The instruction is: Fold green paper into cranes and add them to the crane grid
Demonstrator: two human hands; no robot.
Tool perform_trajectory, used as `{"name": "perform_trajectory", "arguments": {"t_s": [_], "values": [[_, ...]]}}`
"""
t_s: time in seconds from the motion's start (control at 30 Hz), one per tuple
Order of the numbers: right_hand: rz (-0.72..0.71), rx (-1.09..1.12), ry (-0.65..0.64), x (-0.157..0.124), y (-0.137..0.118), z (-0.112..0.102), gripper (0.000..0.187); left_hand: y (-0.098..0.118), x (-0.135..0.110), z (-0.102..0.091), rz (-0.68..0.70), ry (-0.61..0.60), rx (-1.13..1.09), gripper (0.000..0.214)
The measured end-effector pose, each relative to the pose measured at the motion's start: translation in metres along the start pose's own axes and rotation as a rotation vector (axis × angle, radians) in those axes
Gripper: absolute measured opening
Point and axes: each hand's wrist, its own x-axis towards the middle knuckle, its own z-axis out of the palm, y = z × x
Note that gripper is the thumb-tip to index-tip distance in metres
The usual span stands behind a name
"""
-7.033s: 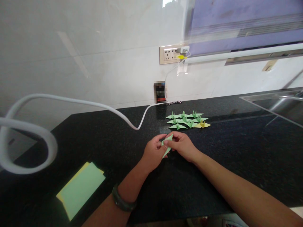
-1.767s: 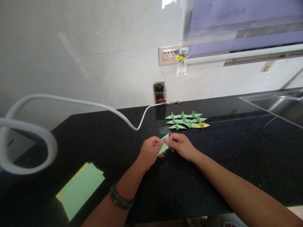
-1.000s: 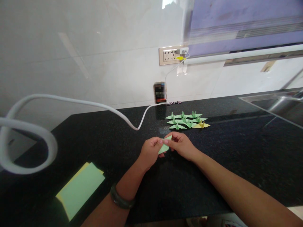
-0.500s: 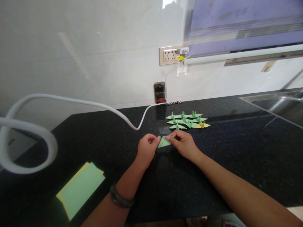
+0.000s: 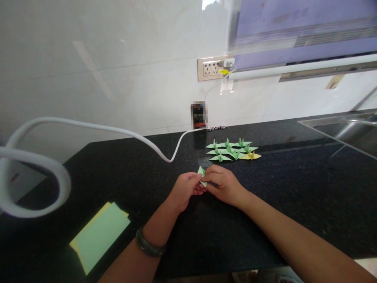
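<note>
A small folded piece of light green paper (image 5: 202, 173) sits between my two hands just above the black counter (image 5: 294, 188). My left hand (image 5: 185, 190) pinches its left side with fingers closed. My right hand (image 5: 222, 184) presses and grips it from the right, covering most of it. Only a small pointed tip shows above my fingers. A dark band is on my left wrist.
Several finished green paper cranes (image 5: 228, 151) and a yellow one (image 5: 251, 155) lie in rows behind my hands. A stack of green and yellow paper sheets (image 5: 98, 236) lies front left. A white cable (image 5: 88, 127) loops across the left. A sink (image 5: 347, 127) is at the right.
The paper was held up as a long flap, then laid down towards the counter. Now it is folded smaller and my hands have closed together over it.
</note>
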Motion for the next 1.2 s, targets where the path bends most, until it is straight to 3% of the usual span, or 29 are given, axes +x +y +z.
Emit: {"name": "perform_trajectory", "arguments": {"t_s": [0.17, 0.33, 0.43, 0.8, 1.2], "values": [[0.000, 0.160, 0.043, 0.002, -0.007, -0.004, 0.020, -0.001, 0.000, -0.002, 0.098, 0.023, -0.019, 0.025], [0.218, 0.113, 0.218, 0.003, -0.002, -0.004, 0.013, 0.001, -0.002, 0.001, 0.111, 0.011, 0.070, 0.026], [0.308, 0.117, 0.235, 0.002, 0.003, -0.001, 0.017, 0.003, -0.003, 0.003, 0.106, 0.010, 0.110, 0.026], [0.337, 0.151, 0.178, 0.000, 0.005, 0.004, 0.022, 0.005, -0.004, 0.007, 0.164, -0.025, 0.126, 0.028], [0.354, 0.261, 0.290, -0.001, 0.009, 0.006, 0.017, 0.005, -0.003, 0.008, 0.115, 0.070, 0.080, 0.043]]}}
